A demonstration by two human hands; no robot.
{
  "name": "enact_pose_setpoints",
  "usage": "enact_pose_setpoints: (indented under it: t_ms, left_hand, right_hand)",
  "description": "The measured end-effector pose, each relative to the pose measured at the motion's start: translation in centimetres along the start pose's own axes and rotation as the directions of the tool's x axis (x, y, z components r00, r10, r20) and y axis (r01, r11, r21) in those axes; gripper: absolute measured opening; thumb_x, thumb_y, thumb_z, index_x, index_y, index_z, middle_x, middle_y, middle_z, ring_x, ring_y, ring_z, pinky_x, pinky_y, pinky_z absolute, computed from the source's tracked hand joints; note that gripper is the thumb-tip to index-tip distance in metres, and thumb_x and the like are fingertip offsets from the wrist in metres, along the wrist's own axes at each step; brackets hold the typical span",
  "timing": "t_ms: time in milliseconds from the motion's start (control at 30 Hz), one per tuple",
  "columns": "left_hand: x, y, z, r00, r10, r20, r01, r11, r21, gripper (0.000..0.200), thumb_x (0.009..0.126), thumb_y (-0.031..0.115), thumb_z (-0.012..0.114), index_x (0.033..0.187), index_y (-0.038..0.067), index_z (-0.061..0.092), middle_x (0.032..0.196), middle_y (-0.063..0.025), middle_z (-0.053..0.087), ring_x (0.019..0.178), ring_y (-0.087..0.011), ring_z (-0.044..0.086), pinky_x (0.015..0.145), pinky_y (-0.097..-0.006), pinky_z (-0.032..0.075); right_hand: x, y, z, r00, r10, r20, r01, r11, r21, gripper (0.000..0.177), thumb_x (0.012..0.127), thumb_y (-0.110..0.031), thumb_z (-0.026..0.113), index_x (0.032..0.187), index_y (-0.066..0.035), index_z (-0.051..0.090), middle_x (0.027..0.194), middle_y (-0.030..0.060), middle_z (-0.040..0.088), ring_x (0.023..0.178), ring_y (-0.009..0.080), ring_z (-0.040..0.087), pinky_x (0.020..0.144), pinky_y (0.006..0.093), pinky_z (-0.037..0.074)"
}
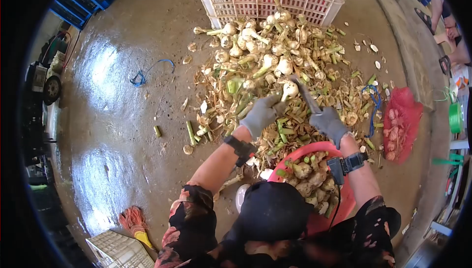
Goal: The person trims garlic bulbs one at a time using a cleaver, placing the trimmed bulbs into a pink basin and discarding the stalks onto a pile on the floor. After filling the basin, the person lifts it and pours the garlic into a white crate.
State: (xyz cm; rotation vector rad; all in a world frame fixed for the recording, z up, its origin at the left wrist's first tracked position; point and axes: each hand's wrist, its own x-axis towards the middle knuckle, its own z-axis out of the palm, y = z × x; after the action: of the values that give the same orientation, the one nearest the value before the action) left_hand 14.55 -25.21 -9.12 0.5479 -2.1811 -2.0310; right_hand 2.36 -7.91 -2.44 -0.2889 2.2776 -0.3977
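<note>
My left hand (262,115), in a grey glove, is closed round the stalk of a garlic bulb (290,89), whose pale round head points up and to the right. Gripped in my gloved right hand (328,123) is a knife (308,97), its blade lying just right of the bulb. Beyond both hands spreads a heap of garlic bulbs (253,46) with long cut stalks, dry skins and trimmings. Below my right hand stands a red basin (348,201) holding trimmed garlic bulbs (309,182).
A white crate (265,1) with red net bags stands behind the heap. A red net bag (400,125) lies at right, a broom (135,223) and another crate (118,251) at lower left. Another person's legs and hand (450,27) show at upper right.
</note>
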Motion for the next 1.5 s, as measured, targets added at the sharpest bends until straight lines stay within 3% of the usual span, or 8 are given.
enact_pose_setpoints:
  t_ms: [133, 500, 700, 967, 1133, 1233, 1333, 1500]
  left_hand:
    - [0.2, 1.1, 0.8, 0.927, -0.368, -0.075, 0.375, 0.92, 0.112, 0.029, 0.083, 0.02, 0.056, 0.1, -0.004, 0.056, 0.077, -0.0092, 0.06, 0.069, -0.0158, 0.053, 0.064, -0.028, 0.044]
    - [-1.7, 1.6, 1.0, 0.867, 0.496, -0.056, -0.476, 0.856, 0.203, 0.015, 0.082, 0.011, 0.052, 0.087, 0.001, 0.063, 0.071, -0.0045, 0.06, 0.066, -0.0106, 0.052, 0.058, -0.0274, 0.044]
    - [-4.6, 2.9, 1.5, 0.984, -0.036, 0.175, 0.167, 0.534, -0.829, 0.019, 0.085, 0.013, 0.05, 0.094, 0.001, 0.062, 0.074, -0.0055, 0.062, 0.066, -0.0092, 0.052, 0.061, -0.0238, 0.044]
    - [-4.5, 6.3, 0.9, 0.968, 0.248, -0.047, -0.241, 0.964, 0.116, 0.047, 0.076, 0.038, 0.065, 0.106, 0.004, 0.051, 0.076, -0.0081, 0.059, 0.067, -0.0233, 0.058, 0.062, -0.03, 0.047]
    - [-2.3, 8.4, 2.4, 0.843, 0.497, 0.205, -0.468, 0.492, 0.734, 0.052, 0.074, 0.029, 0.066, 0.117, 0.008, 0.045, 0.113, -0.0166, 0.048, 0.103, -0.0302, 0.05, 0.084, -0.0372, 0.044]
    - [-2.0, 5.1, 3.6, 0.837, 0.386, -0.387, -0.218, 0.885, 0.412, 0.044, 0.081, 0.037, 0.057, 0.117, 0.013, 0.047, 0.109, -0.0123, 0.051, 0.096, -0.0252, 0.054, 0.077, -0.036, 0.047]
    - [-1.9, 4.4, 4.3, 0.793, -0.24, 0.56, 0.607, 0.245, -0.756, 0.034, 0.09, 0.038, 0.042, 0.11, 0.011, 0.05, 0.102, -0.0085, 0.056, 0.088, -0.0199, 0.057, 0.07, -0.0315, 0.048]
    - [-0.6, 3.5, 4.2, 0.873, -0.338, 0.352, 0.483, 0.701, -0.525, 0.025, 0.091, 0.025, 0.039, 0.09, 0.007, 0.056, 0.073, 0.0021, 0.058, 0.064, -0.0078, 0.053, 0.057, -0.0224, 0.043]
  right_hand:
    - [-0.2, -0.4, 2.2, 0.958, -0.247, -0.144, 0.205, 0.944, -0.259, 0.028, 0.07, -0.027, 0.055, 0.085, -0.003, 0.061, 0.08, 0.02, 0.062, 0.074, 0.0347, 0.06, 0.067, 0.0396, 0.047]
    - [-3.4, -3.0, 2.9, 0.675, -0.667, -0.316, 0.58, 0.744, -0.332, 0.014, 0.072, -0.021, 0.056, 0.084, -0.014, 0.06, 0.07, 0.0106, 0.061, 0.067, 0.0306, 0.06, 0.061, 0.0387, 0.048]
    - [-2.5, -1.3, 3.2, 0.705, -0.631, -0.323, 0.564, 0.776, -0.283, 0.013, 0.072, -0.018, 0.056, 0.084, -0.014, 0.06, 0.071, 0.0115, 0.062, 0.067, 0.0307, 0.06, 0.06, 0.0395, 0.048]
    - [-0.9, 3.5, 0.2, 0.975, -0.201, -0.099, 0.222, 0.824, 0.521, 0.022, 0.08, -0.027, 0.056, 0.087, -0.006, 0.059, 0.065, 0.0068, 0.059, 0.059, 0.0185, 0.058, 0.055, 0.0302, 0.046]
    - [-3.2, -0.3, 0.5, 0.927, -0.366, -0.08, 0.217, 0.351, 0.911, 0.028, 0.084, -0.028, 0.055, 0.098, -0.005, 0.058, 0.079, 0.0009, 0.058, 0.065, 0.0097, 0.055, 0.052, 0.0213, 0.043]
    - [-3.0, -0.6, -0.2, 0.884, -0.345, -0.315, 0.433, 0.35, 0.831, 0.025, 0.081, -0.022, 0.06, 0.097, -0.003, 0.062, 0.081, 0.0009, 0.061, 0.064, 0.0091, 0.056, 0.049, 0.0215, 0.043]
    - [-1.4, -0.6, 0.0, 0.892, -0.395, -0.222, 0.446, 0.678, 0.585, 0.024, 0.072, -0.018, 0.069, 0.09, -0.003, 0.065, 0.08, 0.0024, 0.064, 0.069, 0.0124, 0.059, 0.063, 0.0257, 0.047]
    - [-1.6, -1.3, -1.5, 0.775, -0.591, -0.224, 0.613, 0.789, 0.041, 0.018, 0.069, -0.016, 0.066, 0.086, -0.012, 0.066, 0.079, 0.0068, 0.066, 0.072, 0.0175, 0.063, 0.068, 0.0283, 0.049]
